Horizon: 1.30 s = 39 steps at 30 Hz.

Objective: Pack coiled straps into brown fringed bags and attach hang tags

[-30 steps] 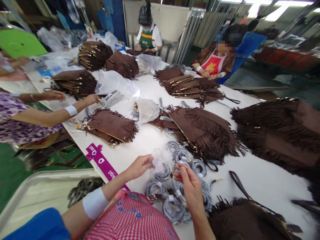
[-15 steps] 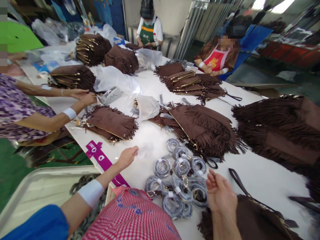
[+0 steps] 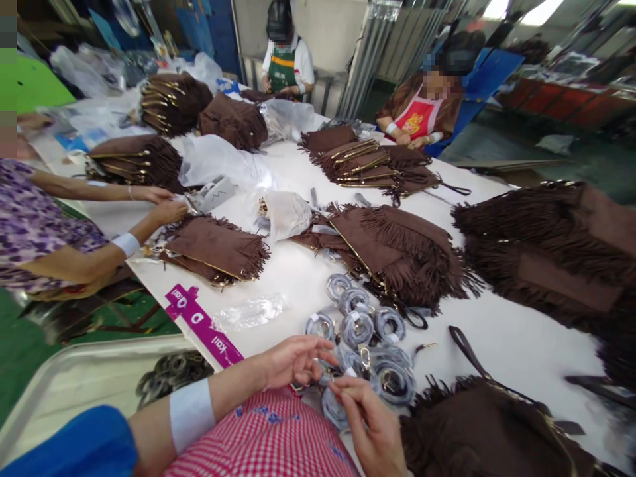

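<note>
My left hand (image 3: 298, 361) is over the near edge of a cluster of coiled grey straps (image 3: 358, 328), its fingers stretched and slightly apart, with nothing visible in them. Just to its right, my right hand (image 3: 370, 421) has thumb and forefinger pinched together above a near coil (image 3: 334, 405). Whatever the pinch holds, if anything, is too small to make out. The coils have white bands and gold clasps. A brown fringed bag (image 3: 472, 424) with a wrist loop lies right of my right hand. A crumpled clear plastic bag (image 3: 251, 311) rests beyond my left forearm.
Brown fringed bags (image 3: 397, 252) lie in piles across the white table (image 3: 293, 278). A purple printed strip (image 3: 201, 324) runs along its left edge. Below stands a pale tray (image 3: 99, 358) with dark rings. One co-worker (image 3: 44, 225) handles things at left; two others sit across the table.
My left hand has let go of the clear plastic bag, which now lies on the table, and has come right over the coils. My right hand has moved left, towards it, and pinches.
</note>
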{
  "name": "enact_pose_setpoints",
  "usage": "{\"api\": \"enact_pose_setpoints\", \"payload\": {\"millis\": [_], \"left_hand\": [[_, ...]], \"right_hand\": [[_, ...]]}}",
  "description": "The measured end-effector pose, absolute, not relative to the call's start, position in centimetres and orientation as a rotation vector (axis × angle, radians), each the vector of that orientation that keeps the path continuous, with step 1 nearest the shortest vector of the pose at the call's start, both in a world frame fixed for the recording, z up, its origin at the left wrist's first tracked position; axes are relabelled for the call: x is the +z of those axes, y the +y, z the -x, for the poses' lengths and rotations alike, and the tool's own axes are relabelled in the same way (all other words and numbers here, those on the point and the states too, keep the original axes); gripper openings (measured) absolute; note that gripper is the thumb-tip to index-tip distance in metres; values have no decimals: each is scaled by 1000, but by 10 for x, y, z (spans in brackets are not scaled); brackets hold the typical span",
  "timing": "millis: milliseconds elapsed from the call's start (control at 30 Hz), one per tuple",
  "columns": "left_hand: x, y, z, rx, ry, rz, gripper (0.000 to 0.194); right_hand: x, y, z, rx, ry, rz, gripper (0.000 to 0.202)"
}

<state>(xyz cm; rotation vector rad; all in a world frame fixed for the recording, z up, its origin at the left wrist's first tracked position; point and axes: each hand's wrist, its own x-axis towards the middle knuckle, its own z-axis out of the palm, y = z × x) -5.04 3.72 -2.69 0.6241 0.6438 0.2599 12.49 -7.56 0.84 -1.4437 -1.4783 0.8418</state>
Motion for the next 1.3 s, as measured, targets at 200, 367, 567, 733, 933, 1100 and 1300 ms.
{"api": "enact_pose_setpoints", "payload": {"millis": [200,367,567,733,933,1100,1300], "left_hand": [[-20,38,62,31,577,-675,43],[-22,43,72,203,717,-632,36],[-19,36,50,276,729,-863,49],[-19,32,22,291,713,-1085,45],[-58,82,-8,309,958,-1503,26],[-100,128,-32,96,1329,-1926,15],[-110,124,-18,154,1197,-1900,13]], "right_hand": [[1,-91,-139,797,-1548,1514,18],[-11,-102,-163,888,-1469,1669,21],[-12,-85,-151,387,-1711,1792,27],[-12,-64,-121,998,-1406,1675,47],[-26,-59,-139,986,-1238,1868,40],[-23,-64,-149,1161,-1334,1828,29],[-19,-69,-158,1196,-1049,1871,40]]}}
